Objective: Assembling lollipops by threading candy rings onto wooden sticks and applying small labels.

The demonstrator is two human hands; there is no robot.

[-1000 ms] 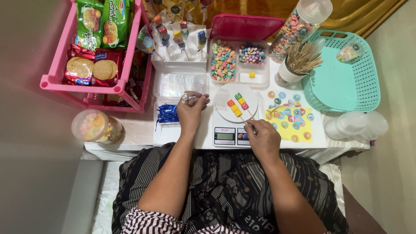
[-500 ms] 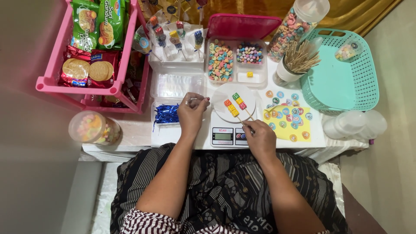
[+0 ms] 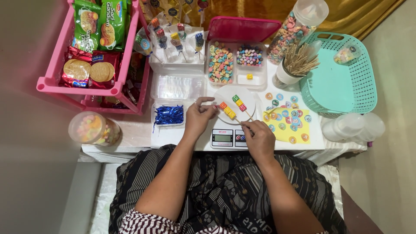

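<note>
My left hand [image 3: 200, 115] rests by the left rim of a round white plate [image 3: 248, 96] on a small kitchen scale [image 3: 229, 138], fingertips pinching something small at the tip of a skewer. On the plate lie two wooden skewers [image 3: 238, 102] threaded with coloured candy cubes [image 3: 227, 110]. My right hand [image 3: 259, 135] sits at the scale's front right, fingers closed on the lower end of a skewer stick. Behind the plate is a clear divided tray [image 3: 260, 77] holding colourful cereal rings [image 3: 220, 63] and pastel candies [image 3: 249, 56].
A pink rack [image 3: 56, 84] with snack packets stands at left. A cup of skewers [image 3: 294, 67], a tall cereal jar [image 3: 294, 30], a teal basket [image 3: 342, 86], a yellow sticker sheet [image 3: 289, 122], blue twist ties [image 3: 169, 115], wrapped candy sticks [image 3: 173, 41] and a candy tub [image 3: 93, 128] surround the scale.
My left hand has moved slightly right toward the plate. My right hand has slid from the plate down to the scale's front right, gripping a skewer end.
</note>
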